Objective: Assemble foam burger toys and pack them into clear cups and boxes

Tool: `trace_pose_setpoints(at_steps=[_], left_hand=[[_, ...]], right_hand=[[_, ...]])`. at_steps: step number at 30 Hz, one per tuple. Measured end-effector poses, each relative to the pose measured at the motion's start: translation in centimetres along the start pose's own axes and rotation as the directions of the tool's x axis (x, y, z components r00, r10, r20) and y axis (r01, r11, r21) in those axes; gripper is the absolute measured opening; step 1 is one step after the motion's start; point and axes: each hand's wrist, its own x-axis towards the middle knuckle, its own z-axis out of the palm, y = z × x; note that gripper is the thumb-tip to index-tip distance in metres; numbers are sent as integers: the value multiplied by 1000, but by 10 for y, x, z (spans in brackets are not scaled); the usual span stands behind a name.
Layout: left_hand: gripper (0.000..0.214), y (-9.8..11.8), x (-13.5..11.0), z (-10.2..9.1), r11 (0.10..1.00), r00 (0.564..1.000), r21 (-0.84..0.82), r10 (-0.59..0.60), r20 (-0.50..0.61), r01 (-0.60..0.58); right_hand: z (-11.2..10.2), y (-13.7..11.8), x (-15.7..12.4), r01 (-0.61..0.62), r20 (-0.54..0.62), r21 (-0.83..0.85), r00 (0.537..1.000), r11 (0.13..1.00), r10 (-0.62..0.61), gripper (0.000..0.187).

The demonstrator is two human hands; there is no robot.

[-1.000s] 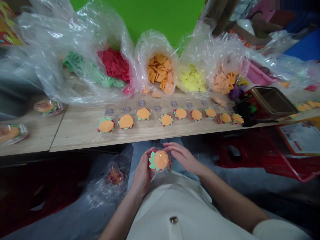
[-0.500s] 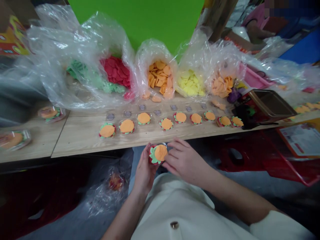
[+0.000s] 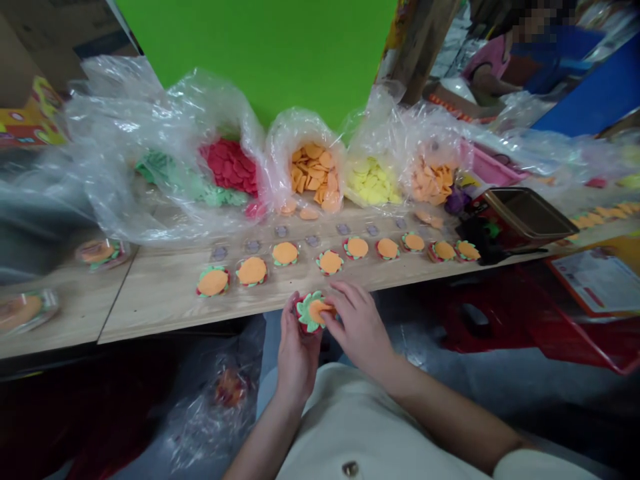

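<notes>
Pale wood-grain worktop [image 3: 150, 310] runs across the view below a bright green backdrop [image 3: 255, 53]. Along its far side stand clear plastic bags [image 3: 300, 133] of cut red, green, orange and yellow pieces, with a row of finished green-and-orange rounds [image 3: 252, 271] nearer the edge. Held just off the near edge, above the person's lap, between both hands: one round layered felt piece [image 3: 311, 313]. Being round, it shows no long axis. It lies right in front of the torso, tilted toward the camera, touched by both hands equally. Left hand [image 3: 296, 360] cups it from below and the left side, fingers upright along its rim. Right hand [image 3: 359, 327] comes from the right, narrowly curled, fingertips pressing on top. Its orange disc sits off-centre over a ragged green leaf ring, with red showing beneath.
</notes>
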Motion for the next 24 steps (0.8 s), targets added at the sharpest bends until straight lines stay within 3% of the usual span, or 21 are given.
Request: trace_pose_setpoints(at_steps=[3,5,10,13,15,16,17,18,19,21,22,23,24], left_hand=[[39,1,3,-1,997,1000,-69,-16,-6,16],[41,2,3,-1,993,998,-105,-58,3,58],[36,7,-1,2,981,988,-131,-136,69,144],[38,10,-2,4,988,992,-92,-119,50,123],[40,11,0,5,989,991,-62,-133,30,135],[39,12,1,5,989,990,-52,-141,21,142],[38,11,2,6,988,989,-41,-149,16,150],[39,11,3,7,988,989,-32,-151,11,151],[40,10,4,8,989,989,-27,-145,8,145],[44,9,4,10,993,993,-30,-114,12,114],[45,8,4,12,995,995,-37,-94,18,95],[45,7,3,13,996,997,-49,-77,22,78],[43,7,2,15,995,997,-67,-68,25,69]], right_hand=[[-3,4,2,-53,77,259,996,965,34,11],[0,8,8,-105,128,338,990,935,65,17],[6,11,16,44,51,148,997,988,-52,17],[-9,19,1,121,-172,72,979,990,-107,23],[-18,33,-8,39,-448,118,894,992,18,24],[-19,41,-11,-40,-550,222,820,974,159,23],[-18,50,-11,-121,-568,377,753,918,332,24],[-13,57,-9,-189,-493,550,713,813,499,25],[-6,63,-4,-249,-343,701,703,668,622,28],[12,65,7,-334,-22,855,740,396,672,31],[21,62,13,-355,73,877,765,324,639,31],[29,56,17,-355,110,883,793,308,600,31],[35,48,21,-340,101,873,828,350,552,30]])
